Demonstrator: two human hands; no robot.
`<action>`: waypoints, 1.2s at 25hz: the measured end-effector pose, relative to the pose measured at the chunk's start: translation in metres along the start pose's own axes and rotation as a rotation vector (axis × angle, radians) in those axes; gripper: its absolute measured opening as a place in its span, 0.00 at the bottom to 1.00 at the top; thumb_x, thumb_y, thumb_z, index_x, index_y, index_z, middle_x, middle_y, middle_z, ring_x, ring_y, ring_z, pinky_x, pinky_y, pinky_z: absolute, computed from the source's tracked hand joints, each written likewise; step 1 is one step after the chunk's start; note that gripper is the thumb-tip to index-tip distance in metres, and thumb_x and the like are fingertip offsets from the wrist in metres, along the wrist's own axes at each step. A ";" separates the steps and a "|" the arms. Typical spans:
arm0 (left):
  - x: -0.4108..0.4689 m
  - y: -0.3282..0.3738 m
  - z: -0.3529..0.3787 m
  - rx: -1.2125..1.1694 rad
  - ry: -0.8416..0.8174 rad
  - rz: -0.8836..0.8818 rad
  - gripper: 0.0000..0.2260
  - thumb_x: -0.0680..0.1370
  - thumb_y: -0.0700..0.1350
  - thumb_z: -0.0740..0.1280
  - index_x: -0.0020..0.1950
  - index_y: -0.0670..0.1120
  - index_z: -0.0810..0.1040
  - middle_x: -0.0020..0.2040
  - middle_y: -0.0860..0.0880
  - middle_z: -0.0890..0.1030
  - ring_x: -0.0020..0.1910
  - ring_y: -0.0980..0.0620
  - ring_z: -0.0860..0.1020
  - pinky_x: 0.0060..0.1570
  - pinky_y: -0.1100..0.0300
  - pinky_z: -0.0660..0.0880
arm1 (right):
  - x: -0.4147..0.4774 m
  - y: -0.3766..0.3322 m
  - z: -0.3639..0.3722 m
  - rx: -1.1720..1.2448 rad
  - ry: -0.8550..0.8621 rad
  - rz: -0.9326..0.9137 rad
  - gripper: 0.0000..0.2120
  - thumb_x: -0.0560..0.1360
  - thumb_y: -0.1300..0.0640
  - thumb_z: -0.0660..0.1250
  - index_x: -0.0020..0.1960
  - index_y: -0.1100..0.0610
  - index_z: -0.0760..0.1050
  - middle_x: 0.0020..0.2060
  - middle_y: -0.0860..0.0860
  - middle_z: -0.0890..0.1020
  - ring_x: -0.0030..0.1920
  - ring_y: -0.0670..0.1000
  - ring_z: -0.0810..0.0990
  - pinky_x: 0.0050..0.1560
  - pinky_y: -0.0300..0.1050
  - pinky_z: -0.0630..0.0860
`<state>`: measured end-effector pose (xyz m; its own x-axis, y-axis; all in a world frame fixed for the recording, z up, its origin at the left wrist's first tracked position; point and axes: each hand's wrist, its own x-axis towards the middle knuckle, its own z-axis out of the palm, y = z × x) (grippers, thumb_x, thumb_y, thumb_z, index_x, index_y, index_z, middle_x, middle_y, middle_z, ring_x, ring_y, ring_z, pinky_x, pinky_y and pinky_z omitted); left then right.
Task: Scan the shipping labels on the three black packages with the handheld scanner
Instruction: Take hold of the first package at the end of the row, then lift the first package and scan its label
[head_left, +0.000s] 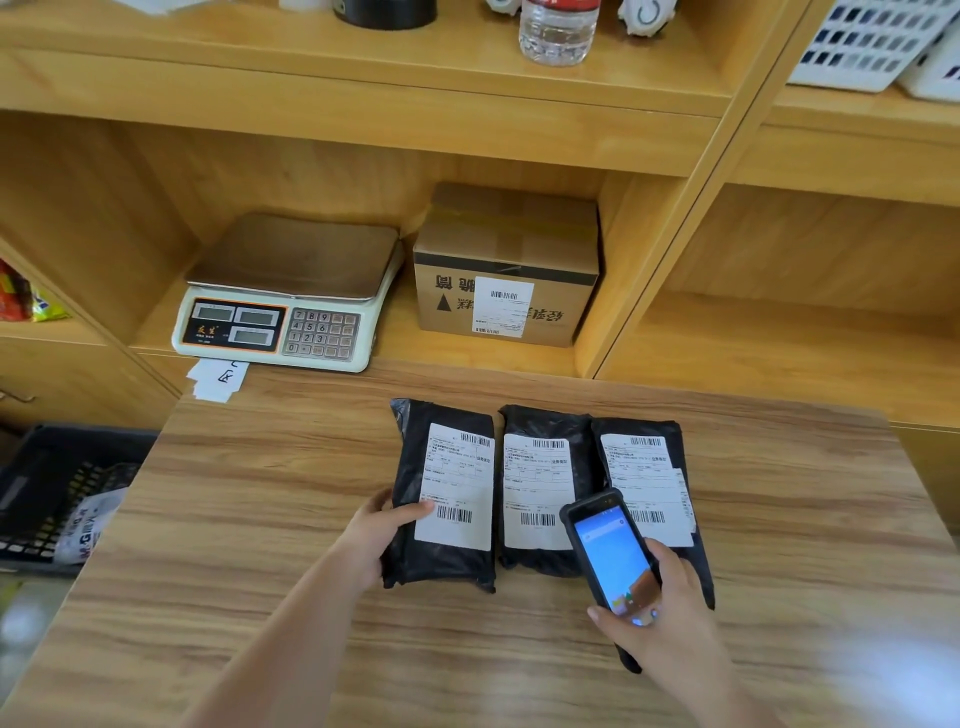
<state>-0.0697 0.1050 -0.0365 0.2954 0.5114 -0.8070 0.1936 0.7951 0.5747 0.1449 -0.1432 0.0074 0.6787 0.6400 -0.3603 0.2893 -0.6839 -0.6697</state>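
Note:
Three black packages lie side by side on the wooden table (260, 519), each with a white shipping label facing up. My left hand (374, 535) grips the near left edge of the left package (410, 556), thumb resting on its label. The middle package (550, 426) lies untouched. My right hand (670, 618) holds the handheld scanner (613, 551), a black device with a lit blue screen, above the near part of the right package (670, 431), its top end over the gap between the middle and right labels.
On the shelf behind the table stand a weighing scale (291, 296) and a cardboard box (509, 270) with a label. A dark basket (47, 483) holding a plastic bag sits left of the table. A water bottle (558, 31) stands on the upper shelf.

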 end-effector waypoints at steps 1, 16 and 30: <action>-0.001 0.001 -0.001 0.015 -0.020 -0.018 0.31 0.67 0.41 0.80 0.68 0.42 0.73 0.53 0.41 0.86 0.53 0.39 0.84 0.53 0.42 0.80 | 0.000 0.000 0.000 0.004 -0.001 0.003 0.51 0.58 0.44 0.79 0.74 0.53 0.57 0.53 0.50 0.75 0.55 0.42 0.71 0.54 0.44 0.73; -0.033 0.013 -0.005 -0.211 -0.072 0.119 0.18 0.73 0.40 0.74 0.62 0.51 0.78 0.52 0.45 0.87 0.54 0.41 0.83 0.47 0.47 0.80 | -0.004 -0.023 -0.015 0.192 -0.075 0.038 0.38 0.61 0.53 0.80 0.66 0.50 0.67 0.52 0.55 0.78 0.41 0.35 0.79 0.41 0.34 0.71; -0.073 0.042 0.023 -0.231 -0.183 0.366 0.30 0.66 0.42 0.74 0.68 0.53 0.74 0.61 0.46 0.84 0.61 0.43 0.80 0.58 0.45 0.77 | -0.060 -0.079 -0.067 0.083 -0.194 -0.168 0.43 0.56 0.45 0.80 0.66 0.44 0.65 0.51 0.42 0.74 0.48 0.38 0.77 0.44 0.33 0.72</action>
<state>-0.0613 0.0932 0.0494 0.4695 0.7223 -0.5078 -0.1613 0.6356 0.7550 0.1260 -0.1510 0.1254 0.4811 0.8030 -0.3517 0.3251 -0.5360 -0.7791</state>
